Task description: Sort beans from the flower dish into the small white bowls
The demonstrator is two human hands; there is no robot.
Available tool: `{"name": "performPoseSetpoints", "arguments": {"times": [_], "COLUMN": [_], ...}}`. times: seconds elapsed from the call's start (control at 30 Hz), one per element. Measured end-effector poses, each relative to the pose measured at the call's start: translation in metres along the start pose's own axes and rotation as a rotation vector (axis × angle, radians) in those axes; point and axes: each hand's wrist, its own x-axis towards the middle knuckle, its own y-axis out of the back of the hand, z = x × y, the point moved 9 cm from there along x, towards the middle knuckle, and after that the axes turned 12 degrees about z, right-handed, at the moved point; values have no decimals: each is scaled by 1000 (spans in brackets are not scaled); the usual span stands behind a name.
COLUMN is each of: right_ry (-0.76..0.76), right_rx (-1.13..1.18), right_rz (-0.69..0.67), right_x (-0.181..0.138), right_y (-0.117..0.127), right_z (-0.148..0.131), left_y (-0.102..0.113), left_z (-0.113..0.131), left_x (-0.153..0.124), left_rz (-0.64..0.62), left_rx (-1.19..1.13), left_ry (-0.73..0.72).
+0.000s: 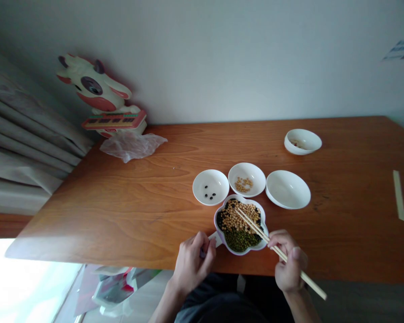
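Observation:
My left hand (195, 260) is closed around the handle of a flower-shaped dish (266, 240) with a pale purple rim. In it lie yellow soybeans (235, 220), green mung beans (240, 240) and some black beans (220, 220). My right hand (287, 260) grips a pair of wooden chopsticks (256, 229), whose tips rest among the soybeans. Just behind the dish stand three white bowls: the left bowl (202, 179) holds several black beans, the middle bowl (257, 179) a small heap of soybeans, and in the right bowl (287, 189) I see nothing.
Farther back on the wooden table (148, 233) stands another white bowl (303, 141) with something brownish inside. A cow-shaped toy keyboard (114, 119) and a crumpled plastic bag (133, 146) sit at the back left. A tape strip (399, 195) lies at right.

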Motion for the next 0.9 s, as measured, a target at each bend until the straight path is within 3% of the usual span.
{"name": "performPoseSetpoints", "arguments": {"times": [0.9], "right_ry": [22], "right_rx": [100], "right_rz": [22], "right_x": [10], "right_y": [-5], "right_z": [-13], "left_y": [3], "left_z": [0], "left_x": [0], "left_rz": [34], "left_rx": [3], "left_ry": [-25]}}
